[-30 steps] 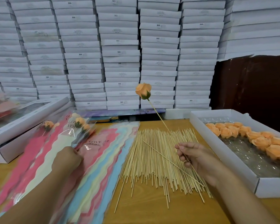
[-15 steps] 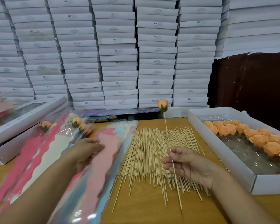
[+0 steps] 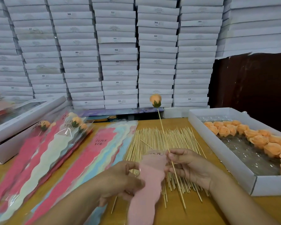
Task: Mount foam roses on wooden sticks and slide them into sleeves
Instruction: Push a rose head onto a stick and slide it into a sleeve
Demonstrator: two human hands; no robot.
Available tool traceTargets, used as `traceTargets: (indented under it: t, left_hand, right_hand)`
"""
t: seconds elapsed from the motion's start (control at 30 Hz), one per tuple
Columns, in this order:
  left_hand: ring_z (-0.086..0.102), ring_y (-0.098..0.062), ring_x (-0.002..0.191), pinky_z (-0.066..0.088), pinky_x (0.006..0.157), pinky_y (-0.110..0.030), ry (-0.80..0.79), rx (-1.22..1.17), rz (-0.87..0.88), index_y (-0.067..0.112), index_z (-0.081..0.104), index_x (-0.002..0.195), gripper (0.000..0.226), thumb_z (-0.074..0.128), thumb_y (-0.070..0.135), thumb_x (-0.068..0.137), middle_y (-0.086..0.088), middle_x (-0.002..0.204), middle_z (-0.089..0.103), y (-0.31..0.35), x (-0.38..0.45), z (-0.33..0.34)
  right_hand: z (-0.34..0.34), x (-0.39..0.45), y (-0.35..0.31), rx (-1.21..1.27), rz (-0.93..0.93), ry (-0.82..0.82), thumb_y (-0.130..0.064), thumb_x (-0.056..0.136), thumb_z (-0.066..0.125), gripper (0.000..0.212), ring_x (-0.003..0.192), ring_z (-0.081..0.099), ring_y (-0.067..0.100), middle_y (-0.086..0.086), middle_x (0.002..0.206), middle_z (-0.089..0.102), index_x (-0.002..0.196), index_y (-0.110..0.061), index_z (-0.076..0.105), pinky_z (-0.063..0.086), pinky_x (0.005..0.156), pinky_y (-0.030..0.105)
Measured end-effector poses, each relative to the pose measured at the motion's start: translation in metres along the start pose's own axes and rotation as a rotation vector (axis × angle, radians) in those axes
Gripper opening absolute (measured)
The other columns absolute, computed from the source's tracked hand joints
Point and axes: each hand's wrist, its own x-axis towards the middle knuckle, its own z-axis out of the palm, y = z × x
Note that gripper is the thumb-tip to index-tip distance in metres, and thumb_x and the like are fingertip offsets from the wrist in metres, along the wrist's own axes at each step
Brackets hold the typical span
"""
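My right hand [image 3: 187, 166] pinches a wooden stick [image 3: 177, 181] that stands nearly upright, with an orange foam rose [image 3: 155, 100] mounted on its top end. My left hand [image 3: 120, 181] grips a pink sleeve [image 3: 148, 184], lifted over the spread pile of loose sticks [image 3: 159, 140] and touching the right hand's fingers. A fanned stack of flat sleeves [image 3: 94, 153] in pink, blue and cream lies left of the sticks. Further left lie finished sleeved roses [image 3: 75, 125].
A white box [image 3: 221, 161] at the right holds several loose orange foam roses [image 3: 256, 140]. Another white box [image 3: 15, 125] sits at the far left. Stacks of white cartons [image 3: 120, 54] wall off the back of the wooden table [image 3: 206, 210].
My left hand has picked a pink sleeve off the stack and brought it right, up to the stick. My right hand has kept the rose stick nearly upright, shifting slightly.
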Motion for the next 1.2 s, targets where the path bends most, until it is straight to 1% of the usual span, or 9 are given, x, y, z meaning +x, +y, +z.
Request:
traceTargets:
  t: [0.13,0.27,0.4,0.6,0.77,0.9,1.03,1.1,1.2]
  left_hand:
    - [0.075,-0.017,0.088,0.060,0.070,-0.028,-0.077,0.028,-0.032,0.018,0.067,0.120,0.029,0.073,0.018,0.092,-0.001,0.099,0.078,-0.003,0.003,-0.003]
    - [0.071,-0.017,0.084,0.059,0.073,-0.031,0.098,-0.123,0.062,0.018,0.073,0.115,0.027,0.066,0.036,0.096,-0.005,0.103,0.078,0.002,0.018,0.002]
    - [0.071,-0.037,0.102,0.053,0.097,-0.052,0.250,-0.183,0.134,0.007,0.072,0.111,0.026,0.063,0.028,0.098,-0.016,0.104,0.076,0.015,0.030,0.009]
    - [0.062,-0.008,0.052,0.044,0.048,-0.021,0.251,-0.109,0.127,0.017,0.071,0.083,0.017,0.062,0.015,0.097,0.001,0.069,0.072,0.015,0.037,0.014]
    - [0.063,-0.025,0.072,0.055,0.070,-0.041,0.190,-0.034,0.099,0.012,0.074,0.085,0.009,0.069,0.014,0.091,-0.023,0.083,0.071,0.009,0.031,0.010]
    - [0.070,-0.018,0.067,0.055,0.063,-0.027,0.207,-0.075,0.133,0.012,0.073,0.085,0.019,0.069,0.028,0.095,-0.011,0.077,0.074,0.011,0.030,0.015]
    - [0.065,-0.039,0.095,0.046,0.099,-0.062,0.273,-0.159,0.164,-0.004,0.068,0.115,0.031,0.059,0.023,0.101,-0.032,0.111,0.068,0.015,0.032,0.020]
    - [0.061,-0.038,0.090,0.047,0.092,-0.063,0.280,-0.152,0.142,-0.004,0.068,0.114,0.029,0.057,0.020,0.101,-0.033,0.110,0.068,0.013,0.035,0.020]
    - [0.062,-0.031,0.076,0.047,0.072,-0.042,0.272,-0.120,0.143,0.000,0.073,0.101,0.023,0.057,0.016,0.101,-0.031,0.092,0.071,0.007,0.039,0.018]
  right_hand:
    - [0.002,-0.002,-0.001,-0.076,-0.008,0.012,-0.001,0.072,0.074,0.021,0.070,0.074,0.027,0.019,0.088,0.074,0.093,0.004,0.077,0.060,0.053,0.025]
    - [0.006,-0.004,0.002,-0.173,0.018,-0.063,-0.006,0.077,0.074,0.015,0.073,0.074,0.026,0.022,0.083,0.072,0.090,-0.001,0.078,0.060,0.057,0.025]
    - [0.010,-0.004,0.005,-0.217,0.023,-0.111,-0.009,0.077,0.076,0.014,0.073,0.073,0.025,0.023,0.083,0.071,0.089,-0.002,0.078,0.060,0.059,0.025]
    - [0.006,0.000,0.003,-0.099,-0.062,0.016,-0.002,0.071,0.075,0.032,0.069,0.074,0.029,0.024,0.084,0.072,0.101,0.009,0.070,0.059,0.053,0.026]
    - [0.001,0.003,0.003,-0.084,-0.093,0.093,-0.001,0.070,0.074,0.034,0.068,0.074,0.027,0.024,0.088,0.074,0.102,0.008,0.070,0.060,0.053,0.026]
    - [0.003,0.002,0.004,-0.143,-0.065,0.038,-0.005,0.072,0.076,0.030,0.074,0.074,0.029,0.027,0.089,0.073,0.099,0.006,0.072,0.060,0.056,0.027]
    - [0.006,0.001,0.005,-0.190,-0.037,0.001,-0.007,0.071,0.078,0.019,0.075,0.075,0.028,0.024,0.090,0.074,0.088,0.000,0.078,0.060,0.057,0.026]
    - [0.005,0.002,0.005,-0.166,-0.044,0.029,-0.006,0.068,0.079,0.023,0.073,0.075,0.029,0.023,0.088,0.074,0.090,0.002,0.077,0.060,0.054,0.026]
    - [0.003,0.003,0.003,-0.162,-0.068,0.061,-0.006,0.069,0.079,0.031,0.072,0.075,0.030,0.024,0.086,0.073,0.097,0.005,0.073,0.059,0.054,0.026]
